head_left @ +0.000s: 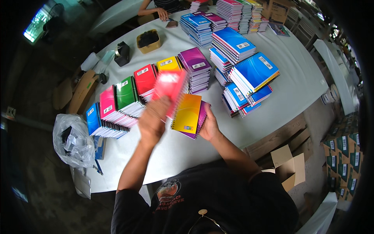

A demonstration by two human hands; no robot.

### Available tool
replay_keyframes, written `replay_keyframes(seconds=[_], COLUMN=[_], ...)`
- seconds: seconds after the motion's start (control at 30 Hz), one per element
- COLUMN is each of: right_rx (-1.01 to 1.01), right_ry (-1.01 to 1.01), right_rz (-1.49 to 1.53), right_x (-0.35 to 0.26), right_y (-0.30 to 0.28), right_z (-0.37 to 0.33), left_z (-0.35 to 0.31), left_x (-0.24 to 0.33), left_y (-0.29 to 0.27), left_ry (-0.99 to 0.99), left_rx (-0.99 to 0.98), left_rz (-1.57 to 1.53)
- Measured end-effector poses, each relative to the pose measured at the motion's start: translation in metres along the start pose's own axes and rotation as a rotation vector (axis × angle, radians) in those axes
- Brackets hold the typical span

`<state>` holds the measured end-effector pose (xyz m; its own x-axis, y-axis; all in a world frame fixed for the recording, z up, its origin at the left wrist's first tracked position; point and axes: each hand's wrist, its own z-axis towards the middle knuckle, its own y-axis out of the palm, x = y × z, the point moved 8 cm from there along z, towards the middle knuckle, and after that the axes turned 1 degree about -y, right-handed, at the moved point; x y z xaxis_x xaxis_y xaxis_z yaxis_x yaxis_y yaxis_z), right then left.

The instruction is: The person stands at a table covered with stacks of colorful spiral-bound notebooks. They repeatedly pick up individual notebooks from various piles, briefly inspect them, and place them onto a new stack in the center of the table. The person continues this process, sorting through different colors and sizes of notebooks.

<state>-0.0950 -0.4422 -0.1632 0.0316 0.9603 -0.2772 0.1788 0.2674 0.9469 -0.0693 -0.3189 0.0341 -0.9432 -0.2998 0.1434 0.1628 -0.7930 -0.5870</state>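
Note:
In my left hand is a red spiral notebook, lifted and blurred by motion, its cover facing up. My right hand grips a yellow spiral notebook with a purple notebook underneath it, fanned slightly out to the right. Beyond my left hand runs a row of notebook stacks: blue, pink, green, red, yellow and purple. Right of these stand piles topped with blue notebooks, some laid crosswise.
More notebook stacks rise at the table's far side. A tape dispenser and a yellow tub with dark contents stand far left. A plastic bag hangs at the left edge. Another person's hand rests opposite. An open carton lies right.

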Motion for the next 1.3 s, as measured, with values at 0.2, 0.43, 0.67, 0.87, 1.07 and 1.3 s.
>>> replay_keyframes(seconds=[0.2, 0.43, 0.67, 0.87, 1.07, 1.3], right_rx=[0.025, 0.038, 0.044, 0.023, 0.01, 0.023], right_ry=[-0.023, -0.037, 0.079, 0.087, 0.117, 0.112], right_rz=[-0.183, -0.306, -0.224, -0.237, -0.21, -0.177], right_x=[0.004, 0.003, 0.023, 0.027, 0.032, 0.031], right_y=[0.011, -0.003, 0.011, 0.014, 0.017, 0.014], right_z=[-0.015, -0.012, -0.016, -0.011, -0.01, -0.014], left_z=[-0.069, -0.035, -0.066, -0.045, -0.047, -0.036], left_x=[0.041, -0.027, -0.158, -0.156, -0.165, -0.086], left_y=[0.059, 0.014, -0.014, -0.024, -0.038, -0.079], left_ry=[-0.006, -0.267, -0.347, -0.356, -0.513, -0.547], left_rx=[-0.441, -0.315, -0.392, -0.426, -0.332, 0.348], left_rz=[0.023, 0.023, 0.526, 0.427, 0.587, 0.058])
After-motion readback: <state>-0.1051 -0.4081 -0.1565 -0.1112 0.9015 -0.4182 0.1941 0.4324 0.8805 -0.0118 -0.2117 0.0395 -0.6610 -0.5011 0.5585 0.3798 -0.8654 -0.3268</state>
